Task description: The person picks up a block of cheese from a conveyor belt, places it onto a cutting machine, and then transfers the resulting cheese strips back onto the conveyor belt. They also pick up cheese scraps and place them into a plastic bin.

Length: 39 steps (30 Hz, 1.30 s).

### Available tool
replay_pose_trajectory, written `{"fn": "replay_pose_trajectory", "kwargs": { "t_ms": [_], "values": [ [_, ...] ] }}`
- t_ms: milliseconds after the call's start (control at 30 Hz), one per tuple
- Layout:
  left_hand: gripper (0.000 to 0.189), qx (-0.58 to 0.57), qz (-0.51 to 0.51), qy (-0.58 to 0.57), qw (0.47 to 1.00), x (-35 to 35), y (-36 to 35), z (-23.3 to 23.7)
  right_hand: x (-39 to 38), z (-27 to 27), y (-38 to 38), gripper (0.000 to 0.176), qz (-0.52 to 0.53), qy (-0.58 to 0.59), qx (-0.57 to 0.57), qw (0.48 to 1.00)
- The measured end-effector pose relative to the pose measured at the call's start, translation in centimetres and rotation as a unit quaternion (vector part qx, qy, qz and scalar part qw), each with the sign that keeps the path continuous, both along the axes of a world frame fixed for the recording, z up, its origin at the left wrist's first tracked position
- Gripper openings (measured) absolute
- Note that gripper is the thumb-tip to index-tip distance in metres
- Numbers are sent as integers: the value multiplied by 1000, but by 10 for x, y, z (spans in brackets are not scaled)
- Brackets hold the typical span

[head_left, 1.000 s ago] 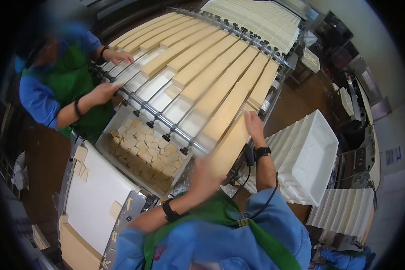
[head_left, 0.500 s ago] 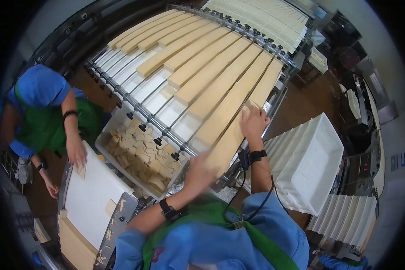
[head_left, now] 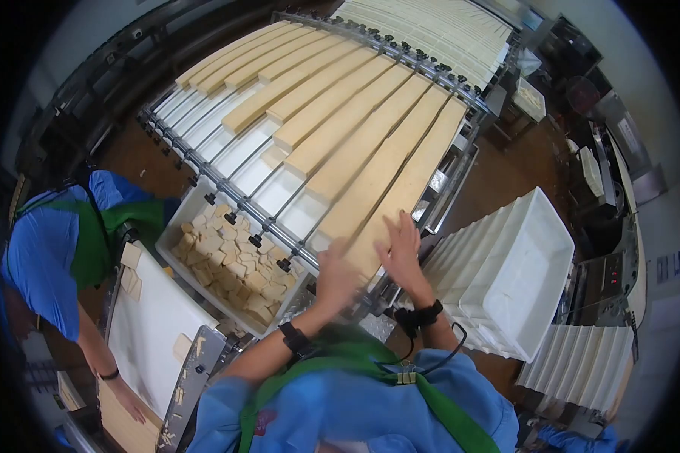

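Observation:
Long pale-tan strips of a dough-like material lie side by side on a white conveyor belt, in lanes parted by thin metal rods. My right hand rests on the near part of the rightmost strip, its fingers stretched out and spread. Opposite it, at the strip's left side near the belt's front end, is my left hand. Motion blurs its fingers, so their grip does not show. Both wrists wear black bands.
A white bin of broken pale pieces stands below the belt's front bar. Stacked white trays stand at the right. A co-worker bends over a second white belt at left, one hand on a tan strip.
My right hand has moved down along the rightmost strip toward me, its fingers spreading. My left hand stays near the front end. The co-worker has leaned down, reaching to the lower strip.

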<state>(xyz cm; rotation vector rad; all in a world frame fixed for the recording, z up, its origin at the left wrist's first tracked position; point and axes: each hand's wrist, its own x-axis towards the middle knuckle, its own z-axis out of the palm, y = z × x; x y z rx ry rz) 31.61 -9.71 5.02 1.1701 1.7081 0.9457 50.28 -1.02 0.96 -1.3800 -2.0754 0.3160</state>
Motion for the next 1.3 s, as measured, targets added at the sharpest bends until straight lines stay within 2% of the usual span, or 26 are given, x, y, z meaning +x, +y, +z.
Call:
{"fn": "replay_pose_trajectory", "kwargs": {
  "t_ms": [67,100,133,167,200,233,267,367,433,500,567,633,700,767,800,833,900,967,1033,1067,1100,1167,1200,1233,1267,1300],
  "values": [
    [80,-6,4,-30,1000,-2,0,-10,-13,18,-23,74,110,-73,-43,990],
    [79,37,-1,15,999,-2,1,-14,-17,19,-28,74,112,-71,-46,990],
    [78,79,-5,61,995,-3,-1,-19,-21,19,-33,79,136,-82,-102,982],
    [78,74,-2,62,995,-4,-2,-25,-24,18,-39,85,162,-93,-160,969],
    [79,64,-11,42,997,-5,-1,-19,-23,15,-38,86,158,-87,-118,977],
    [80,51,-18,21,998,-6,-1,-18,-22,13,-40,86,165,-87,-128,974],
    [79,80,-10,28,996,-7,3,-39,-22,12,-40,84,154,-118,-101,976],
    [81,56,-26,46,997,-20,-5,-36,-23,9,-42,82,147,-185,-67,969],
    [78,94,-7,60,994,-38,-15,-38,-29,4,-43,82,103,-236,-35,966],
    [65,104,61,-17,993,-65,-30,-32,-29,1,-44,83,98,-239,-24,966],
    [60,136,190,-108,966,-94,-47,-25,-31,6,-46,84,79,-259,-8,963],
    [58,119,269,-28,955,-133,-61,-45,-39,17,-48,87,76,-274,-27,958],
    [58,105,287,8,952,-170,-76,-73,-45,20,-45,90,78,-227,-46,970],
    [57,-140,212,134,958,-202,-99,-90,-50,17,-42,91,92,-235,-35,967],
    [59,-132,194,172,957,-219,-115,-110,-50,9,-39,91,78,-247,-19,966],
    [59,-138,208,174,953,-228,-132,-108,-49,2,-38,91,63,-259,-2,964],
    [62,-48,230,316,919,-237,-162,-107,-48,-6,-34,92,78,-276,11,958],
    [66,-60,265,336,902,-242,-189,-107,-47,-10,-34,92,62,-285,22,956],
    [69,-55,296,452,840,-237,-215,-111,-49,-1,-36,93,73,-282,22,957],
    [82,-69,291,442,846,-240,-230,-121,-48,6,-38,93,77,-286,-3,955],
    [82,-69,300,442,843,-237,-239,-123,-50,16,-38,93,82,-289,-27,953],
    [97,-116,304,447,833,-231,-253,-125,-64,35,-40,90,103,-252,-28,962],
    [106,-127,290,436,842,-233,-261,-134,-70,40,-42,88,182,-181,4,966],
    [106,-126,296,436,841,-229,-265,-133,-77,42,-45,87,257,-109,35,960],
    [107,-139,279,452,836,-227,-265,-132,-90,42,-50,86,318,-53,-5,947],
    [107,-149,262,469,830,-225,-262,-131,-102,40,-57,84,347,-45,-65,934]
  ]
}}
